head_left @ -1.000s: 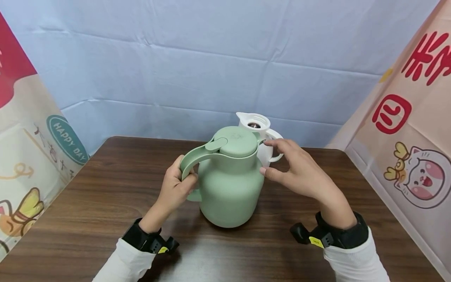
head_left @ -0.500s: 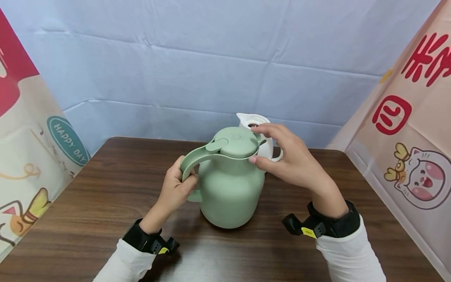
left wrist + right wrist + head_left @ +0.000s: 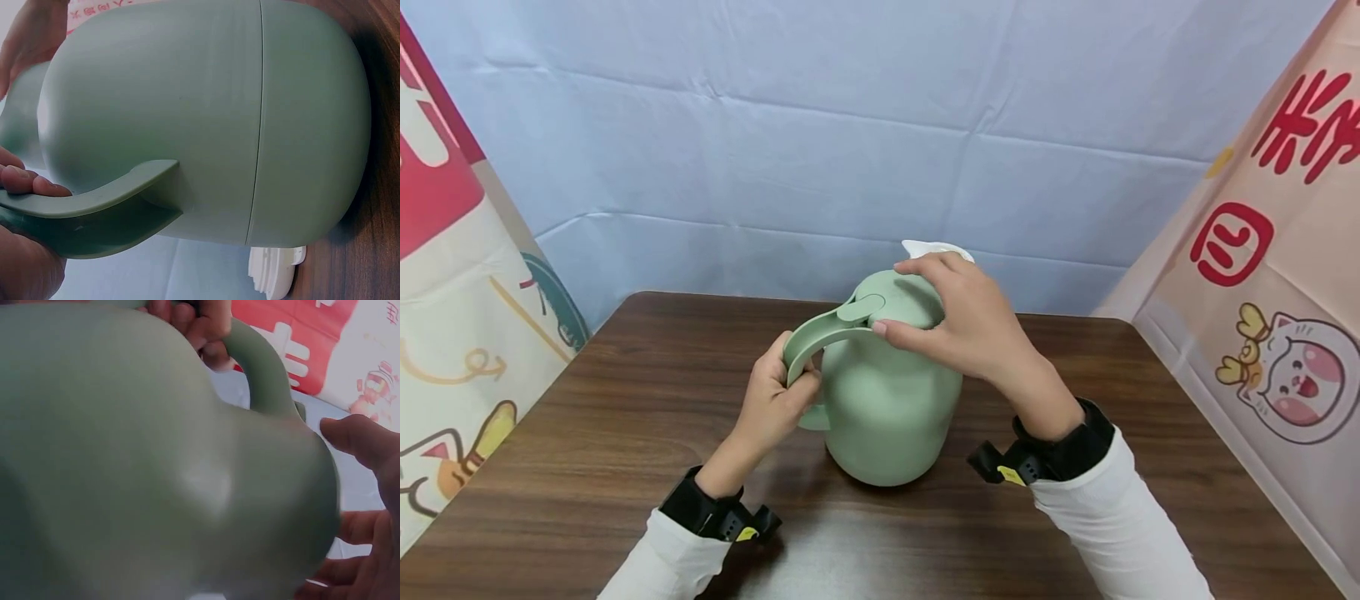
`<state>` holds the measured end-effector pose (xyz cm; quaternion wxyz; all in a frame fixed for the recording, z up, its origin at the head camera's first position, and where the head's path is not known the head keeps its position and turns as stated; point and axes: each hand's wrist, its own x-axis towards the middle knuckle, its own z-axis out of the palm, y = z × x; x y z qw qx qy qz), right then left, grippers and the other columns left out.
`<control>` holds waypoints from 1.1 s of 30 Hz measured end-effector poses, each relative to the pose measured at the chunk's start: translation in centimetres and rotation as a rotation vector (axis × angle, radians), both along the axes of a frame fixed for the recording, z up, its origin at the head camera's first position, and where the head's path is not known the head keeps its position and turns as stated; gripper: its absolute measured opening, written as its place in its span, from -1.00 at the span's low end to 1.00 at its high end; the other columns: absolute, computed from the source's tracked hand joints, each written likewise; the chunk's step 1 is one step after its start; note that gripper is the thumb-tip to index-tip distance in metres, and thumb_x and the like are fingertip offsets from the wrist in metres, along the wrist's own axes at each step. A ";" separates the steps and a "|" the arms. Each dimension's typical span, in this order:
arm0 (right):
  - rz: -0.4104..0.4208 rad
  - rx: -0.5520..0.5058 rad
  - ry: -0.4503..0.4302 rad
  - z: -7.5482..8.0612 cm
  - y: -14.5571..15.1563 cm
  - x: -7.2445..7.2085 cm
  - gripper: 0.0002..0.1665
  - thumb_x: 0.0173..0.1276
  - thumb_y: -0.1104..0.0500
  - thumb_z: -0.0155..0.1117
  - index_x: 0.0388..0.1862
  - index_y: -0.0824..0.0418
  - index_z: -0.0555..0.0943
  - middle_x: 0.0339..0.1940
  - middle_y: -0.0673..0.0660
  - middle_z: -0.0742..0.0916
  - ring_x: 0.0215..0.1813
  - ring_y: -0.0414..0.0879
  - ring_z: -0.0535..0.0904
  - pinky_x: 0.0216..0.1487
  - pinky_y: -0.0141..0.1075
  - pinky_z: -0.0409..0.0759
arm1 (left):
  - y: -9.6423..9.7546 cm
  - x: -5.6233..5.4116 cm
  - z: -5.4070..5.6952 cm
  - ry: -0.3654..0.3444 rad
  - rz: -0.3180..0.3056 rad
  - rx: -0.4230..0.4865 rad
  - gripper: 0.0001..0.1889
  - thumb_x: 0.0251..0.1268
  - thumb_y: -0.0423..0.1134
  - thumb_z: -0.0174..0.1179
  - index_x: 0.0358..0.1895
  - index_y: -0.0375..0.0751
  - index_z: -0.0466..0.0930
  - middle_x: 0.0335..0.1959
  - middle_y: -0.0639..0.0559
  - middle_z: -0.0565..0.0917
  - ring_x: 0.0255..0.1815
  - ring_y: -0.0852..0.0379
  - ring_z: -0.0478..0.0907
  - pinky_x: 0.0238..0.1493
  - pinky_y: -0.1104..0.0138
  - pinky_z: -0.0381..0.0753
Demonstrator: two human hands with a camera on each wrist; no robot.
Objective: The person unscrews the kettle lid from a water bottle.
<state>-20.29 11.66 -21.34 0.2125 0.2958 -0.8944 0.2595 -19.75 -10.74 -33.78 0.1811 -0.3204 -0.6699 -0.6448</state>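
A pale green vacuum jug (image 3: 891, 408) stands upright on the table in the head view, its handle (image 3: 808, 335) toward the left. My left hand (image 3: 769, 398) grips that handle, with fingers wrapped round it. Over the round green lid (image 3: 891, 287) my right hand (image 3: 970, 325) is spread, thumb at the near side and fingers reaching across the top. In the right wrist view a gap shows between the thumb (image 3: 356, 434) and the lid's rim, while the other fingers lie along its edge. The right hand hides part of the lid.
Behind the green jug, mostly hidden, stands a white jug whose spout (image 3: 921, 247) shows above the right hand. A ribbed white part (image 3: 275, 269) appears past the green jug's base in the left wrist view. The table (image 3: 647, 400) is dark wood, with cloth hangings around it.
My right hand has moved left from beside the spout to over the lid, covering most of the white jug. My left hand keeps its grip on the handle; the green jug has stayed put.
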 end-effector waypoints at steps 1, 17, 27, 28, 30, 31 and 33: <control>-0.024 0.011 -0.006 0.0 -0.3 -0.1 -0.27 -0.01 -0.22 0.41 0.07 0.17 0.55 0.07 0.09 0.57 0.12 -0.01 0.44 -0.04 -0.09 0.43 | 0.0 0.0 0.0 -0.002 0.001 -0.002 -0.83 0.22 -0.63 -0.14 -0.39 -0.30 0.28 -0.80 0.06 0.25 -0.85 0.15 0.15 -0.81 0.31 0.19; -0.259 0.259 -0.032 0.5 -2.6 -0.6 0.01 -0.20 -0.65 0.09 -0.01 0.08 0.55 -0.09 0.10 0.56 -0.02 0.09 0.41 -0.28 -0.09 0.43 | 0.0 -0.2 0.0 0.002 0.018 -0.015 -0.81 0.16 -0.68 -0.14 -0.39 -0.32 0.28 -0.80 0.08 0.27 -0.85 0.17 0.16 -0.81 0.32 0.19; -0.356 0.370 -0.020 0.8 -4.2 -0.7 -0.04 -0.15 -0.69 -0.09 -0.32 0.16 0.42 -0.36 0.10 0.49 -0.28 0.08 0.36 -0.44 -0.10 0.42 | -0.1 -0.1 0.0 -0.007 0.027 -0.016 -0.81 0.17 -0.67 -0.13 -0.39 -0.32 0.29 -0.80 0.08 0.26 -0.86 0.16 0.16 -0.81 0.31 0.19; -0.360 0.382 -0.022 0.8 -4.3 -0.6 -0.07 -0.12 -0.67 -0.08 -0.32 0.16 0.41 -0.37 0.11 0.49 -0.30 0.09 0.35 -0.43 -0.10 0.41 | -0.1 -0.1 0.0 -0.007 0.024 -0.017 -0.82 0.18 -0.66 -0.13 -0.38 -0.31 0.30 -0.80 0.07 0.26 -0.86 0.16 0.16 -0.82 0.31 0.20; -0.362 0.399 -0.031 0.9 -4.5 -0.6 -0.11 -0.08 -0.63 -0.05 -0.32 0.18 0.41 -0.38 0.12 0.48 -0.32 0.09 0.34 -0.41 -0.10 0.41 | -0.2 -0.2 -0.1 -0.003 0.008 -0.020 -0.82 0.21 -0.64 -0.13 -0.37 -0.30 0.30 -0.79 0.06 0.27 -0.86 0.16 0.16 -0.82 0.31 0.20; -0.363 0.406 -0.034 0.9 -4.6 -0.6 -0.12 -0.07 -0.61 -0.04 -0.31 0.18 0.41 -0.38 0.12 0.48 -0.32 0.09 0.34 -0.40 -0.10 0.40 | -0.2 -0.2 -0.1 0.000 -0.002 -0.023 -0.83 0.22 -0.64 -0.13 -0.37 -0.30 0.30 -0.78 0.06 0.27 -0.85 0.16 0.16 -0.82 0.31 0.20; -0.368 0.416 -0.046 1.0 -4.8 -0.6 -0.14 -0.05 -0.59 -0.03 -0.29 0.17 0.41 -0.37 0.12 0.48 -0.32 0.09 0.33 -0.40 -0.09 0.40 | -0.3 -0.2 0.0 0.009 -0.023 -0.027 -0.83 0.23 -0.64 -0.14 -0.36 -0.30 0.29 -0.76 0.05 0.27 -0.85 0.16 0.17 -0.82 0.31 0.21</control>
